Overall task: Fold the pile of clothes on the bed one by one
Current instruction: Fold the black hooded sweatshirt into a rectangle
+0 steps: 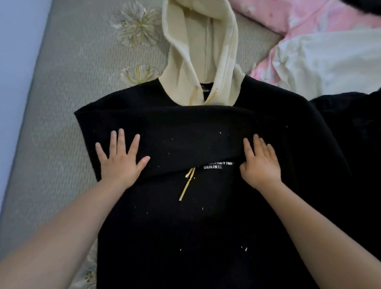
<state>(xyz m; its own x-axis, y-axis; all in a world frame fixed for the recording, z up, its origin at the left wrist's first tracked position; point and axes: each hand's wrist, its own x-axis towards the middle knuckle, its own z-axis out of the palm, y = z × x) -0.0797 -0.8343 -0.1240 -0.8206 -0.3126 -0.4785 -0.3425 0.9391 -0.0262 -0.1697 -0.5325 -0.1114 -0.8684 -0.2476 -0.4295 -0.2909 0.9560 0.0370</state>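
Note:
A black hoodie (202, 233) lies flat on the bed, front up, with its cream hood (201, 45) spread out at the far end. A black sleeve (174, 134) is folded across the chest in a wide band, partly covering the white "ORIGINAL" print (213, 167). A yellow drawstring (186, 186) pokes out below the band. My left hand (119, 160) presses flat on the left part of the folded sleeve, fingers spread. My right hand (260, 163) rests flat on the right part of the band, fingers straight and together.
The grey bedsheet (61, 115) with pale flower prints stretches along the left, ending at a light wall. More clothes lie at the far right: a pink garment (302, 15), a white one (344, 59) and a black one (363, 122) beside the hoodie.

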